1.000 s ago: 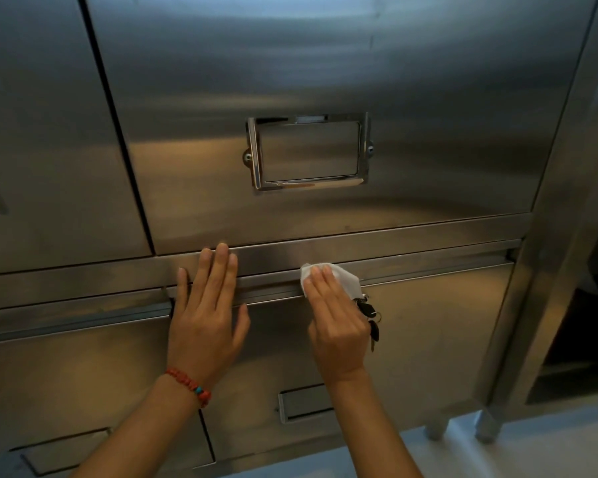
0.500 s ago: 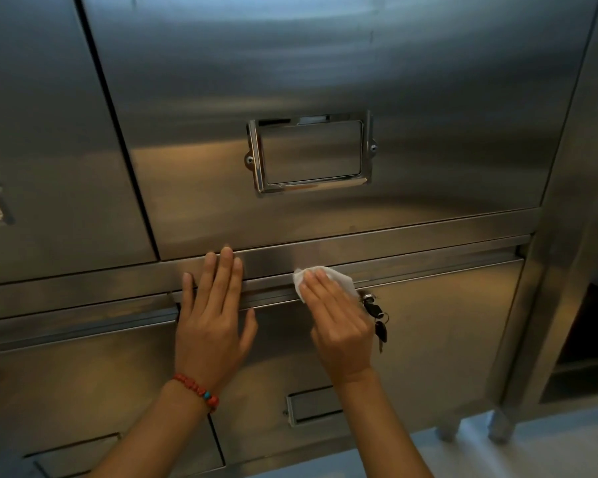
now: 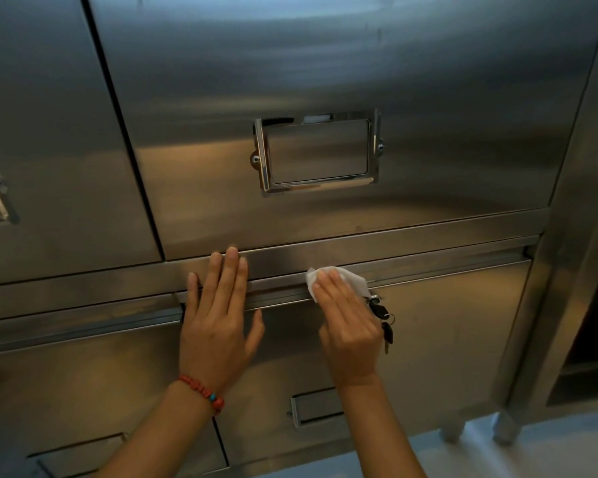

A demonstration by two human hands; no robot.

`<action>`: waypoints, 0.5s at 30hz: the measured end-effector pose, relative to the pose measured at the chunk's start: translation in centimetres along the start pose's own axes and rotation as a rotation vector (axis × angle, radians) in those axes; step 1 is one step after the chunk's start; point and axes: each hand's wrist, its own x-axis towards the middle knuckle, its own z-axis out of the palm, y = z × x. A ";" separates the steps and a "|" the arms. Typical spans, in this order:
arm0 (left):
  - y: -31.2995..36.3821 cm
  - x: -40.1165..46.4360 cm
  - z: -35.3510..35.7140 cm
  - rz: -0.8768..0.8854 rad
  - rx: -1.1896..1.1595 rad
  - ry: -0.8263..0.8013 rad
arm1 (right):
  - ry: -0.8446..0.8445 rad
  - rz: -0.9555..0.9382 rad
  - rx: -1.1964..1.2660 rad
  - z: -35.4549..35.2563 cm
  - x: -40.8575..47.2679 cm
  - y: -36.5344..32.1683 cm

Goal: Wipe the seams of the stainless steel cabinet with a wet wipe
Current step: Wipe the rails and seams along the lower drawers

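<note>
— What does the head view show of your hands?

— Your left hand point(image 3: 218, 326) lies flat and open on the stainless steel cabinet point(image 3: 325, 63), fingers spread, their tips up on the horizontal rail between the upper door and the lower one; it holds nothing. A red bead bracelet point(image 3: 202, 393) sits on that wrist.

— And your right hand?

— Your right hand point(image 3: 347, 336) is flat too, fingers extended and pressing the white wet wipe point(image 3: 339, 277) against the seam point(image 3: 283, 293) under that rail. The wipe is pinned under your fingertips rather than gripped, its upper edge showing above them.

— Anything near it?

— A bunch of keys point(image 3: 382, 317) hangs from the lower door just right of your hand. A chrome label frame point(image 3: 316, 151) is on the upper door.
</note>
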 end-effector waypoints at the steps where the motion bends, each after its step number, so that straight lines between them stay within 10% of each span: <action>1: 0.0 0.0 0.0 -0.001 -0.003 0.000 | 0.007 0.022 -0.016 0.1 -0.1 -0.3; 15: 0.2 0.0 0.2 -0.006 -0.012 0.024 | -0.044 -0.032 0.037 0.3 0.1 -1.3</action>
